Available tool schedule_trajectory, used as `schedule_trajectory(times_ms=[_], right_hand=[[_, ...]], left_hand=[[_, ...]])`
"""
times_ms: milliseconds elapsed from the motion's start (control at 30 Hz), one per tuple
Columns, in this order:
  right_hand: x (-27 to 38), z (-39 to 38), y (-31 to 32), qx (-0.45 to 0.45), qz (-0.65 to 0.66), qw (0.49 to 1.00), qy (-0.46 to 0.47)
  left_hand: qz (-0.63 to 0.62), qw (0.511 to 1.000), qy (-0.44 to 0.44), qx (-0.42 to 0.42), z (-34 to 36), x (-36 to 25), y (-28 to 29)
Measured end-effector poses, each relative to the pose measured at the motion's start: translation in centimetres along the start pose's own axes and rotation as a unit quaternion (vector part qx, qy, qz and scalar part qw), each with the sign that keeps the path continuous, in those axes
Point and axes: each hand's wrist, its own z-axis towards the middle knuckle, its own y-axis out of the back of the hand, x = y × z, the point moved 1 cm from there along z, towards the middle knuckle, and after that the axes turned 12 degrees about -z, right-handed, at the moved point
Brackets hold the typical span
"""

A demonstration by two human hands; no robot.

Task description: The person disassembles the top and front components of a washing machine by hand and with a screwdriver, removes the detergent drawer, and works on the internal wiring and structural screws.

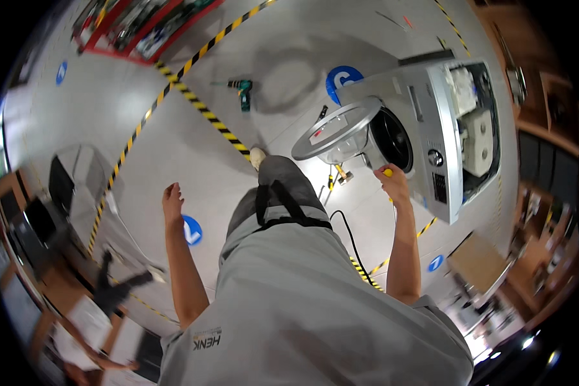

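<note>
Progress: washing machine (422, 138), on the floor (135, 212) beside the right grip (396, 186), has its top uncovered and round door (341, 132) open; front panel (386, 90) in place. Right grip encloses a yellow handle (387, 172), tool end indistinct. Left grip (172, 202) hangs empty, fingers loosely parted.

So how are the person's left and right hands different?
The right hand holds a small yellow thing; the left hand holds nothing visible. The right hand is by the washing machine; the left hand is away from it, above the floor. Both are bare.
</note>
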Motion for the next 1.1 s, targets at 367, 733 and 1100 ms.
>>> schedule_trajectory(times_ms=[367,733,1100], right_hand=[[-1.9,1.4,-5.1,-0.01,0.076,0.977,-0.199],[1.7,5.8,0.7,-0.093,0.254,0.897,-0.348],[10.8,3.2,-0.2,-0.176,0.397,0.708,-0.557]], left_hand=[[0.301,0.878,-0.185,0.323,2.7,-20.3,-28.4],[0.415,0.669,-0.346,0.51,-2.4,-32.9,-56.5],[0.396,0.416,-0.405,0.711,-19.3,-31.7,-82.4]])
